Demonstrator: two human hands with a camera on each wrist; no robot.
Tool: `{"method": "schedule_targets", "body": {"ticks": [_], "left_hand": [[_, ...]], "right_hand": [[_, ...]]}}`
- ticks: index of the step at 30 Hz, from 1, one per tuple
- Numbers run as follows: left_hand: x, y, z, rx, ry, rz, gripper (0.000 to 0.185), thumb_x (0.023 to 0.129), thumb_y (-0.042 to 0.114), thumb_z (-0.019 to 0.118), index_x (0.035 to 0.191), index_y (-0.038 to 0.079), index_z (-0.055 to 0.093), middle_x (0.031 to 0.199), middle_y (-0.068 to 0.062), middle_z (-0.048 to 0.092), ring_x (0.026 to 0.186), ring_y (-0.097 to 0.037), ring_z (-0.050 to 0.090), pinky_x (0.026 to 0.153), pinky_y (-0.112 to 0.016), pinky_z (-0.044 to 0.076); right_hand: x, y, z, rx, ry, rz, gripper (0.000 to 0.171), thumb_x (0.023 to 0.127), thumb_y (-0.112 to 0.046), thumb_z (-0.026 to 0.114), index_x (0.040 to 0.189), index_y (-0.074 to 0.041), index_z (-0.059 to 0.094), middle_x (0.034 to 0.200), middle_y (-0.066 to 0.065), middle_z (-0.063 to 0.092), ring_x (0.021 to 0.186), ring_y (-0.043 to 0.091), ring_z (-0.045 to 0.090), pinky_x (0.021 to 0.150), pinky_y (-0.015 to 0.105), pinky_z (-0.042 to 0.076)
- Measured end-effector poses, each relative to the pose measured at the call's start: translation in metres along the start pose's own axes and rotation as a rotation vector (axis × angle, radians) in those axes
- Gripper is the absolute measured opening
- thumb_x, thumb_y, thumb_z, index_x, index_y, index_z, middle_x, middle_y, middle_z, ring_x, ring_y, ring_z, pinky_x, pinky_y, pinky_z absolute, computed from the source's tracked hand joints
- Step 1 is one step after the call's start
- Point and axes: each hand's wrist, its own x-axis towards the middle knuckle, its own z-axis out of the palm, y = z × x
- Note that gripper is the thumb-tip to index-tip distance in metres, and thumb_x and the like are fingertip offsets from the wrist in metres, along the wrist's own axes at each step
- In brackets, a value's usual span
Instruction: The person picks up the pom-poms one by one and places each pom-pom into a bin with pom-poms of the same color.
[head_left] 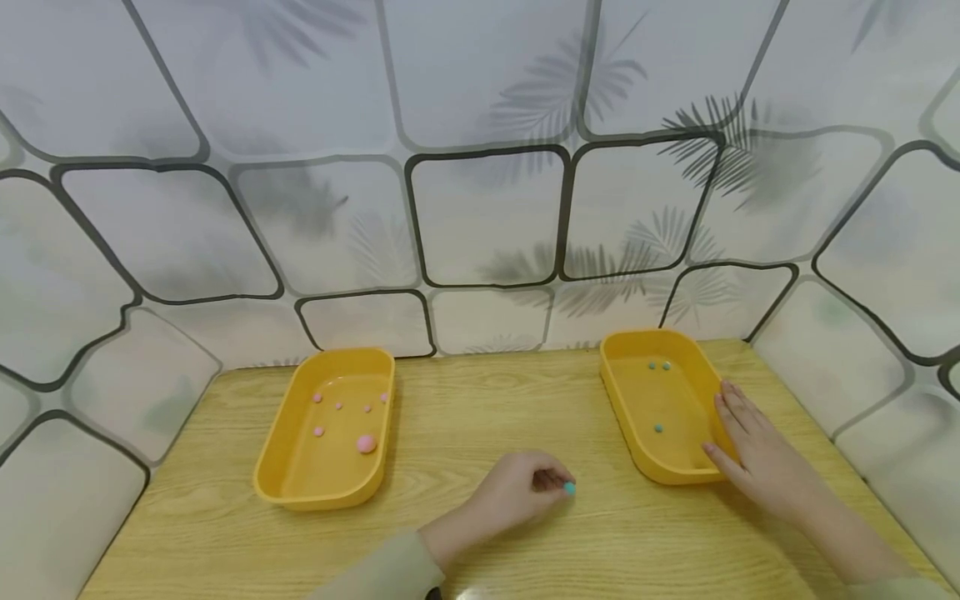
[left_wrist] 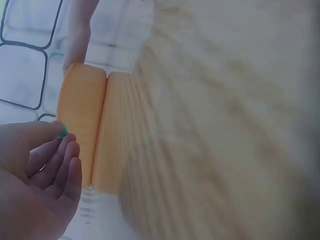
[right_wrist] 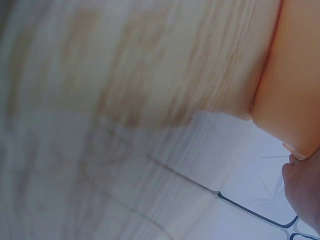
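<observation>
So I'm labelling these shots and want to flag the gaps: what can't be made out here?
- Right hand fingertips: the head view cannot settle whether they curl over the right tray rim; the right wrist view shows only a cut-off sliver.
- Teal bead: tiny, partly hidden by the left hand fingers.
- Table: blurred in both wrist views.
- Pink beads in the left tray: too small to tell shapes.

left hand [head_left: 517, 492] fingers curled; right hand [head_left: 753, 454] flat.
</observation>
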Motion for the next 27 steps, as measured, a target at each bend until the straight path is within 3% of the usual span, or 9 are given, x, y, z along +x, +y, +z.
{"method": "schedule_targets", "body": {"ticks": [7, 16, 23, 27], "left_hand": [[0.024, 0.009, 0.006, 0.008, 0.0, -0.004, 0.009, 0.098, 0.011, 0.077, 0.105, 0.009, 0.082, 0.097, 0.0, 0.08, 0.079, 0.007, 0.06, 0.074, -0.011, 0.054], [0.055, 0.028, 0.007, 0.021, 0.009, 0.047, 0.014, 0.101, 0.015, 0.074, 0.11, 0.006, 0.081, 0.099, -0.002, 0.079, 0.08, 0.007, 0.06, 0.074, -0.01, 0.054], [0.081, 0.04, 0.007, -0.014, 0.033, 0.05, 0.015, 0.102, 0.017, 0.074, 0.111, 0.007, 0.08, 0.1, -0.002, 0.079, 0.08, 0.006, 0.062, 0.074, -0.011, 0.055], [0.094, 0.049, 0.007, -0.034, 0.048, 0.038, 0.016, 0.102, 0.018, 0.073, 0.113, 0.008, 0.08, 0.103, -0.003, 0.08, 0.082, 0.005, 0.064, 0.074, -0.011, 0.055]], "right_hand": [[0.0, 0.0, -0.001, 0.006, -0.009, 0.006, 0.075, 0.112, -0.032, 0.051, 0.158, 0.021, 0.024, 0.176, 0.025, -0.002, 0.162, 0.009, -0.021, 0.122, 0.012, -0.022], [-0.001, 0.0, -0.001, 0.013, -0.019, 0.015, 0.075, 0.112, -0.032, 0.051, 0.158, 0.021, 0.023, 0.175, 0.028, 0.001, 0.167, 0.029, -0.01, 0.123, 0.012, -0.022], [-0.001, 0.001, 0.0, 0.012, -0.019, 0.012, 0.076, 0.112, -0.032, 0.051, 0.159, 0.02, 0.022, 0.176, 0.025, -0.003, 0.165, 0.018, -0.018, 0.122, 0.012, -0.022], [0.0, 0.0, 0.0, 0.013, -0.014, 0.007, 0.076, 0.112, -0.032, 0.051, 0.159, 0.02, 0.023, 0.176, 0.024, -0.003, 0.165, 0.018, -0.017, 0.123, 0.012, -0.022]]}}
